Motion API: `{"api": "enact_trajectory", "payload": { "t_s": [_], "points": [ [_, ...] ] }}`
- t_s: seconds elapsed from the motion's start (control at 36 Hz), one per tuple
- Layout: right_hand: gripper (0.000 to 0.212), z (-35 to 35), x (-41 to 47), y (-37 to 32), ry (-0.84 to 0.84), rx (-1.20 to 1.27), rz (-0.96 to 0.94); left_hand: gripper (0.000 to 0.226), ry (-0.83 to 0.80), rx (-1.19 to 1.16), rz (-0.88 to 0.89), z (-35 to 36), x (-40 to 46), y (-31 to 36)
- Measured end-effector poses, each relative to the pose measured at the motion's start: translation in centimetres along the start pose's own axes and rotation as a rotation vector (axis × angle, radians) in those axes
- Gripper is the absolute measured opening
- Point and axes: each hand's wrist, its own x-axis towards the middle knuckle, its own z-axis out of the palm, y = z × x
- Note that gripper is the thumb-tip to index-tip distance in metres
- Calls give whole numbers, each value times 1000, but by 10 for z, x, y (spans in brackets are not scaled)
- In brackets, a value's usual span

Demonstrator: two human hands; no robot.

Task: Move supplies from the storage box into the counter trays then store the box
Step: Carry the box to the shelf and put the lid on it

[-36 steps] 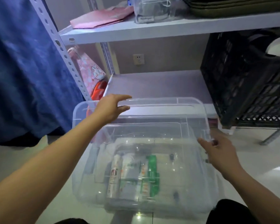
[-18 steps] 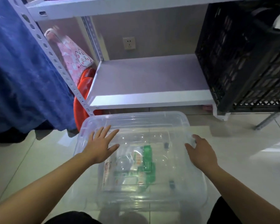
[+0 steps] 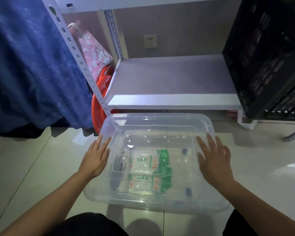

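A clear plastic storage box with its clear lid on rests on the tiled floor in front of the low shelf. Through the lid I see white and green supply packets lying on its bottom. My left hand lies flat on the lid's left side, fingers spread. My right hand lies flat on the lid's right side, fingers spread. Neither hand grips anything.
The white bottom shelf stands just behind the box, bare on its left part. A black lattice crate fills its right end. A perforated shelf post, blue cloth, a pink bag and a red basin are at left.
The box came down from shelf height to the floor. My hands shifted from its rim to lying flat on the lid. The view tipped downward.
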Motion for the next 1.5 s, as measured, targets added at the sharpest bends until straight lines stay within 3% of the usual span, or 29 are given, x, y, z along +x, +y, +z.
{"api": "enact_trajectory", "payload": {
  "t_s": [0.08, 0.22, 0.33, 0.42, 0.5, 0.56, 0.61, 0.67, 0.72, 0.83, 0.97, 1.22, 1.39, 1.5],
  "points": [
    [62, 13, -17, -10, -112, -37, -179, 56, -48, -90, -7, 3, -4, 5],
    [69, 20, -29, -10, -114, -66, -91, 79, -56, 45, 81, 11, -3, 19],
    [72, 12, -13, -38, -101, -55, -173, 84, -106, 138, 80, 8, 1, 35],
    [70, 11, 6, -81, -93, -4, -217, 79, -13, -26, 40, -2, 12, 43],
    [69, 30, 12, -112, -163, -17, -239, 74, 65, -445, -153, -17, 24, 52],
    [69, 45, 8, -118, -164, -23, -226, 80, -62, -666, -428, -26, 31, 48],
    [69, 56, 7, -116, -131, -25, -212, 91, -323, -759, -634, -32, 36, 34],
    [70, 59, 9, -114, -125, -39, -227, 95, -552, -799, -647, -37, 35, 22],
    [69, 59, 10, -115, -107, -33, -231, 92, -627, -789, -610, -38, 36, 13],
    [69, 58, 8, -117, -91, -32, -229, 82, -605, -675, -587, -49, 46, 17],
    [69, 57, 9, -118, -92, -56, -230, 53, -462, -474, -582, -58, 56, 40],
    [70, 57, 8, -119, -82, -55, -225, 49, -378, -494, -607, -56, 52, 52],
    [70, 56, 8, -120, -106, -55, -217, 59, -362, -518, -628, -54, 50, 52],
    [71, 53, 8, -121, -150, -39, -208, 55, -374, -419, -607, -55, 48, 61]
  ]
}}
